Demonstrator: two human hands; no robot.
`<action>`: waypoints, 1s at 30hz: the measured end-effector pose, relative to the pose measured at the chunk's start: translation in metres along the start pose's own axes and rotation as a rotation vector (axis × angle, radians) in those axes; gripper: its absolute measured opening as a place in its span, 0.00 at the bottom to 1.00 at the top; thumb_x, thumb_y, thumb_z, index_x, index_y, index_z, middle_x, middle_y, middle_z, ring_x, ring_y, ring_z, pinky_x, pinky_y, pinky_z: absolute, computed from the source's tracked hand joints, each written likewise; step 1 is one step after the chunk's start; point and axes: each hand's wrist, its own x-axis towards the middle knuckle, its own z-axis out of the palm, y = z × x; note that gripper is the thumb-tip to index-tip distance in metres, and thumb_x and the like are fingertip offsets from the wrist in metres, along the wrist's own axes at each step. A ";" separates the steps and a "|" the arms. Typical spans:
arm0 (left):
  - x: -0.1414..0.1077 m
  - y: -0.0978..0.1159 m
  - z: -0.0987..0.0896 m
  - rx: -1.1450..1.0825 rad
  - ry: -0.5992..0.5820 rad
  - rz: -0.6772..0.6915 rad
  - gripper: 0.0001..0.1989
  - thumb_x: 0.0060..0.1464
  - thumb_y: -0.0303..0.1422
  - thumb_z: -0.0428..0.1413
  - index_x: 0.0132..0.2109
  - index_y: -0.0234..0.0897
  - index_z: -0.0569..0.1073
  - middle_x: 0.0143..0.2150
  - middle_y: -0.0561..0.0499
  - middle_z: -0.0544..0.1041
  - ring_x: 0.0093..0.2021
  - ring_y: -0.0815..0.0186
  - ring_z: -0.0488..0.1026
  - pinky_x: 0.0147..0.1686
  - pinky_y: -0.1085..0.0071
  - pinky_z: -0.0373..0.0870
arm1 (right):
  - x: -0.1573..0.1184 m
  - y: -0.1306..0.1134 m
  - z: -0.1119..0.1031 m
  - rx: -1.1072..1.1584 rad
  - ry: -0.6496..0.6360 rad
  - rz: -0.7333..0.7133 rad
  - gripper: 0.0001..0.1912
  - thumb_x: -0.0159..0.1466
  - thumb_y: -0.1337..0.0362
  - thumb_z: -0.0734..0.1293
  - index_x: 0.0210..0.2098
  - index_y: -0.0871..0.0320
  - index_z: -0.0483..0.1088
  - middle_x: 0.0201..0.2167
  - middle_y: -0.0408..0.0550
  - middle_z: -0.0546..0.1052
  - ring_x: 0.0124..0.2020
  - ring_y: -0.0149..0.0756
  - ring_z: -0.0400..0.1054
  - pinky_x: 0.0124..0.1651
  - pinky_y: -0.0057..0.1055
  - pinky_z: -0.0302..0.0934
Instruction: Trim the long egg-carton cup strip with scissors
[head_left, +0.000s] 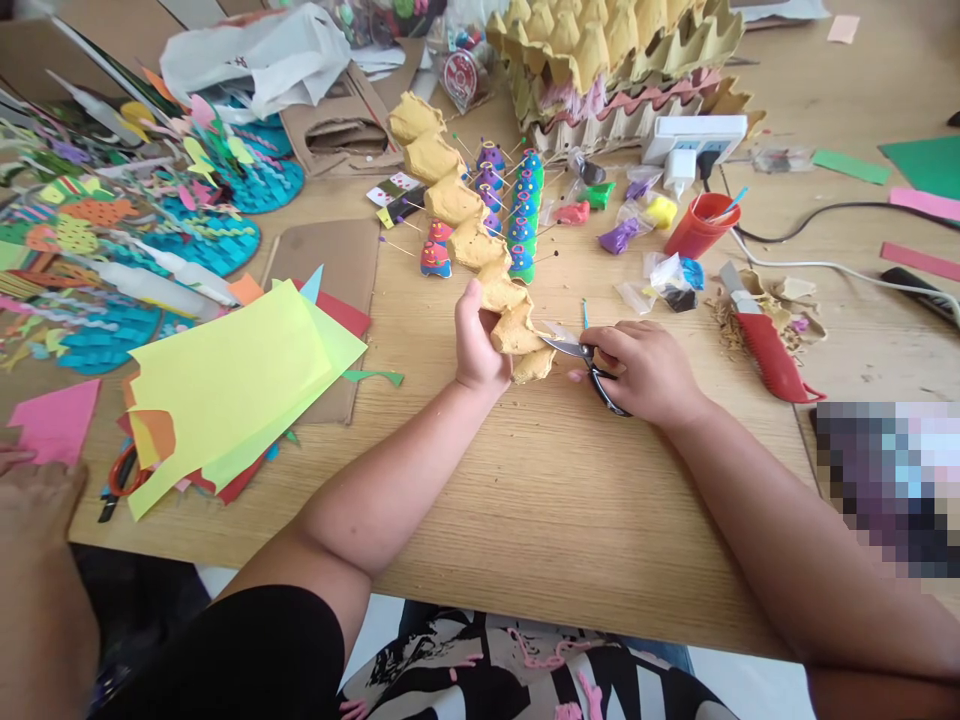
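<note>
A long strip of yellow egg carton cups slants from the back of the table toward me. Its near end is gripped by my left hand, thumb on top. In my right hand is a pair of scissors with black handles, the blades against the carton near its last cups. Fingers fill the handle loops. Beyond the strip stand painted egg-cup caterpillars: a green and blue one, a purple one partly hidden by the strip, and a short red and blue one.
Stacked egg trays stand at the back, beside a white power strip. Right of my hand lie a red utility knife and an orange cup. Coloured paper lies left; another person's hand touches pink paper.
</note>
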 end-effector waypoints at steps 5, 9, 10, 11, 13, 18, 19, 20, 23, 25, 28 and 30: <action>-0.001 0.001 0.000 0.023 0.001 -0.042 0.34 0.58 0.62 0.52 0.58 0.44 0.79 0.32 0.46 0.82 0.44 0.49 0.82 0.38 0.57 0.75 | -0.001 0.002 0.000 -0.097 0.017 -0.035 0.22 0.72 0.46 0.62 0.46 0.57 0.78 0.26 0.48 0.78 0.31 0.41 0.70 0.38 0.36 0.53; -0.005 0.006 0.005 -0.030 0.047 -0.093 0.30 0.63 0.57 0.50 0.60 0.45 0.78 0.31 0.48 0.81 0.41 0.53 0.82 0.35 0.60 0.76 | -0.001 0.001 -0.001 -0.155 -0.004 -0.038 0.25 0.73 0.44 0.60 0.47 0.56 0.79 0.27 0.49 0.79 0.31 0.41 0.72 0.38 0.36 0.53; -0.006 0.008 0.007 -0.044 0.064 -0.108 0.29 0.64 0.56 0.49 0.60 0.45 0.78 0.31 0.48 0.81 0.40 0.54 0.82 0.35 0.61 0.76 | -0.001 0.001 -0.002 -0.173 -0.001 -0.040 0.25 0.74 0.44 0.60 0.47 0.56 0.79 0.27 0.49 0.80 0.32 0.42 0.72 0.38 0.36 0.53; -0.008 0.010 0.009 -0.051 0.081 -0.121 0.28 0.66 0.54 0.48 0.60 0.45 0.78 0.30 0.48 0.81 0.39 0.55 0.81 0.34 0.62 0.75 | -0.001 0.001 -0.002 -0.189 0.008 -0.044 0.26 0.74 0.43 0.59 0.47 0.55 0.79 0.28 0.49 0.81 0.33 0.42 0.73 0.38 0.36 0.53; -0.010 0.012 0.012 -0.067 0.100 -0.125 0.26 0.68 0.51 0.46 0.58 0.45 0.79 0.31 0.48 0.80 0.38 0.57 0.81 0.32 0.64 0.74 | -0.002 0.000 -0.002 -0.214 0.034 -0.055 0.26 0.74 0.43 0.59 0.47 0.56 0.79 0.29 0.49 0.82 0.34 0.42 0.74 0.38 0.36 0.53; -0.010 0.011 0.013 -0.110 0.060 -0.062 0.24 0.69 0.48 0.45 0.55 0.42 0.81 0.32 0.48 0.80 0.37 0.60 0.79 0.31 0.64 0.73 | -0.002 -0.001 -0.001 -0.234 0.076 -0.060 0.24 0.75 0.45 0.60 0.46 0.56 0.80 0.29 0.50 0.82 0.34 0.41 0.75 0.38 0.36 0.51; -0.008 0.009 0.012 -0.096 0.064 -0.057 0.26 0.68 0.50 0.46 0.55 0.42 0.81 0.34 0.47 0.81 0.38 0.59 0.80 0.32 0.63 0.74 | -0.002 -0.001 -0.002 -0.232 0.071 -0.055 0.24 0.74 0.45 0.61 0.45 0.56 0.80 0.28 0.49 0.82 0.33 0.41 0.74 0.38 0.36 0.51; -0.007 0.007 0.010 -0.074 0.072 -0.054 0.27 0.67 0.53 0.46 0.56 0.43 0.81 0.36 0.46 0.82 0.41 0.57 0.81 0.34 0.62 0.75 | -0.002 -0.002 -0.002 -0.229 0.061 -0.047 0.24 0.74 0.45 0.61 0.45 0.56 0.79 0.28 0.49 0.82 0.32 0.41 0.74 0.38 0.36 0.51; -0.002 0.002 0.003 0.049 0.078 -0.041 0.35 0.61 0.64 0.46 0.57 0.45 0.81 0.39 0.44 0.85 0.50 0.48 0.81 0.40 0.56 0.76 | -0.001 -0.003 -0.003 -0.221 0.035 -0.027 0.24 0.74 0.44 0.60 0.45 0.55 0.79 0.28 0.50 0.82 0.31 0.41 0.73 0.38 0.37 0.51; 0.000 -0.001 0.000 0.108 0.061 -0.019 0.39 0.57 0.68 0.46 0.56 0.46 0.81 0.39 0.44 0.85 0.52 0.45 0.81 0.42 0.53 0.76 | -0.001 -0.003 -0.003 -0.217 0.035 -0.018 0.25 0.74 0.44 0.60 0.44 0.55 0.79 0.26 0.49 0.81 0.30 0.40 0.72 0.38 0.37 0.51; 0.000 -0.001 0.000 0.130 0.046 -0.022 0.41 0.55 0.71 0.46 0.56 0.47 0.81 0.38 0.44 0.85 0.52 0.45 0.81 0.41 0.53 0.76 | -0.002 -0.001 -0.001 -0.177 0.044 0.003 0.25 0.74 0.44 0.60 0.44 0.56 0.79 0.25 0.48 0.79 0.29 0.40 0.71 0.38 0.37 0.53; -0.002 0.000 0.002 0.097 0.058 -0.040 0.39 0.56 0.70 0.47 0.54 0.47 0.82 0.38 0.44 0.85 0.50 0.47 0.81 0.40 0.55 0.76 | -0.002 0.000 0.000 -0.138 0.055 0.033 0.23 0.74 0.45 0.61 0.45 0.56 0.79 0.26 0.48 0.79 0.29 0.40 0.71 0.38 0.37 0.55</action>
